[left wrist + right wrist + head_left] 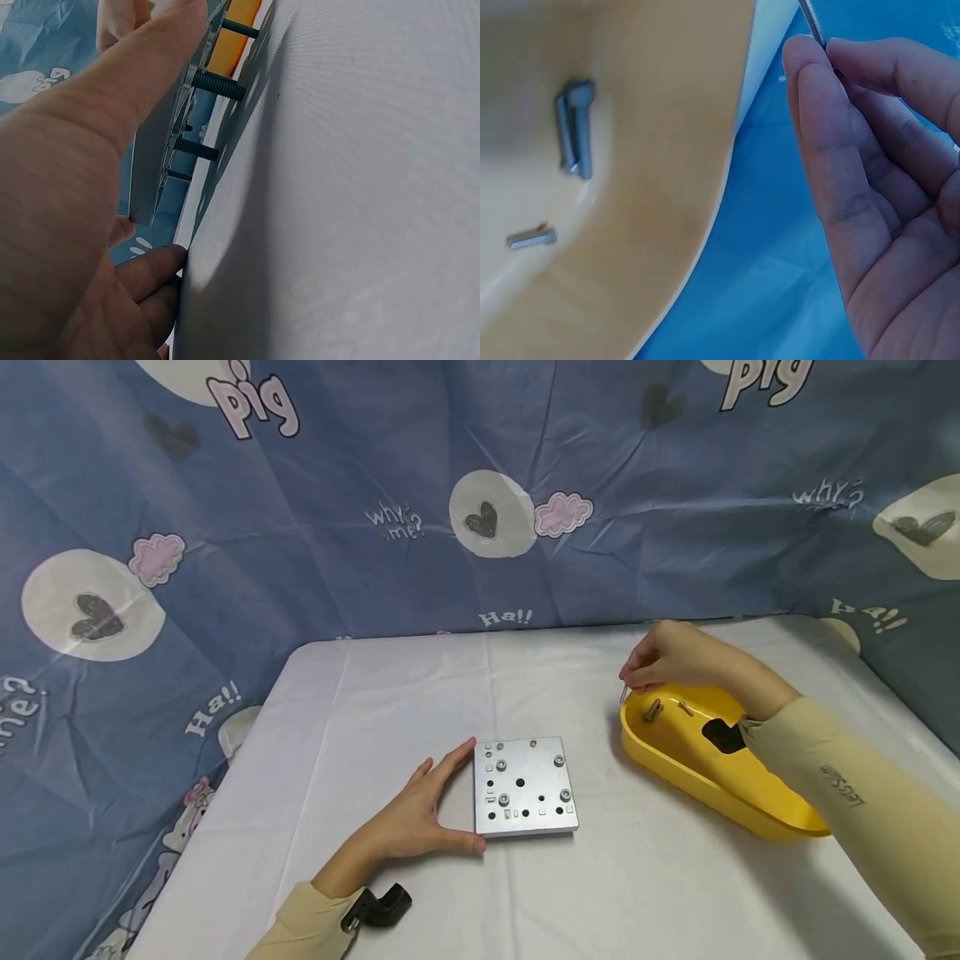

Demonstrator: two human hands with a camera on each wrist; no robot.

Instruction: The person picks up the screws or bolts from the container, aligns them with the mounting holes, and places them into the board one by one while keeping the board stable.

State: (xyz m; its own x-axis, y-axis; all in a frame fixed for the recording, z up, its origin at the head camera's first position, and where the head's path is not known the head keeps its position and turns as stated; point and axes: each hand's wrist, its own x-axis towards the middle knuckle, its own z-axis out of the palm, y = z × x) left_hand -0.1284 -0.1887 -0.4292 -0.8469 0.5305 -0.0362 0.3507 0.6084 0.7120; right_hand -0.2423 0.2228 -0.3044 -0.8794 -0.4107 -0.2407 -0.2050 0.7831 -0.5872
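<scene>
The metal plate [528,764] sits over the white cloth [405,693], the left hand [412,818] at its left edge, thumb and forefinger spread apart. Right of the plate, by the rim of the yellow tray [678,781], the right hand [678,653] clamps a screw [811,21] between fingertips.

Worktop [420,689], one: spread with a white cloth [390,718], lightly creased, far corners rounded. On it, right side: one elongated yellow tray [693,782], open-topped, round-ended. Near centre: one square metal plate [531,783], threaded screws [219,85] projecting beneath; contact of their tips with the cloth unclear.
</scene>
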